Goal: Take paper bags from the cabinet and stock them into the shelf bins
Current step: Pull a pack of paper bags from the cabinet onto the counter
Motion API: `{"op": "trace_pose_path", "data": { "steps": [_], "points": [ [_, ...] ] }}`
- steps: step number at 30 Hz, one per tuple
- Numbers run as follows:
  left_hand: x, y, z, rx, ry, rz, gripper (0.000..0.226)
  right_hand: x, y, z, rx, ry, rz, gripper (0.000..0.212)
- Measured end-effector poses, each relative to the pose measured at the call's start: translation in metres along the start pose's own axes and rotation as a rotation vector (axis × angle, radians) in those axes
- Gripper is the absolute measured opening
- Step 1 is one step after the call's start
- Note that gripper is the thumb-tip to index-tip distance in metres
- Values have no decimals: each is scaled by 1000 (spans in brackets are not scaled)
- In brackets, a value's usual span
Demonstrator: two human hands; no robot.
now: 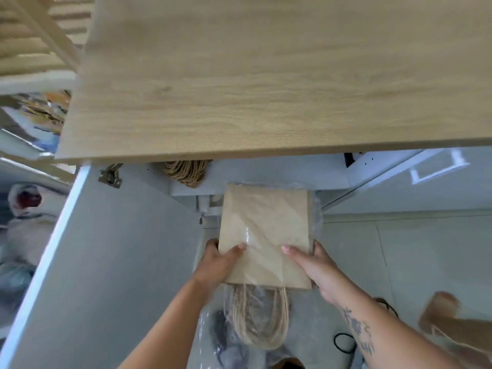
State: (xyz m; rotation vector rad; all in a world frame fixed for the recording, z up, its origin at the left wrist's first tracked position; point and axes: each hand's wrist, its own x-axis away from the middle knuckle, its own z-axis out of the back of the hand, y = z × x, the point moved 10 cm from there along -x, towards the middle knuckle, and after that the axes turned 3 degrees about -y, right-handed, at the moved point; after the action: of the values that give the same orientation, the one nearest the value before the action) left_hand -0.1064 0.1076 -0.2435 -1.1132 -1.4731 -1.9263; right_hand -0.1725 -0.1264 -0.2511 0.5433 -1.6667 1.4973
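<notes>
Gripping paper bags (266, 230), both hands (217, 265) (320, 270), at cabinet (292, 171)

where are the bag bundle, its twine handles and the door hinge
bag bundle (266, 225), head view, middle of its brown face
twine handles (261, 341), head view, bottom of the hanging loops
door hinge (110, 177), head view, its metal body
</notes>
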Motion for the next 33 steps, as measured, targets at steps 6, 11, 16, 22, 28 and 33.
{"op": "trace_pose_path", "data": {
  "steps": [6, 11, 16, 22, 28, 33],
  "points": [
    [75, 11, 1, 17, -83, -112, 53, 83, -13, 7, 2, 70, 80, 54],
    [137, 33, 8, 3, -168, -222, 48, 149, -23, 9, -19, 157, 156, 32],
    [188, 60, 25, -6, -196, -318, 46, 207, -50, -1, -27, 180, 257, 26],
    [234, 101, 50, 20, -170, -419, 53, 249, -106, -18, 15, 146, 365, 27],
    [246, 163, 66, 123, -152, -487, 38, 254, -187, -32, 99, 77, 414, 72],
    [239, 214, 76, 247, -69, -470, 34, 229, -264, -32, 142, 39, 465, 68]
  ]
}}
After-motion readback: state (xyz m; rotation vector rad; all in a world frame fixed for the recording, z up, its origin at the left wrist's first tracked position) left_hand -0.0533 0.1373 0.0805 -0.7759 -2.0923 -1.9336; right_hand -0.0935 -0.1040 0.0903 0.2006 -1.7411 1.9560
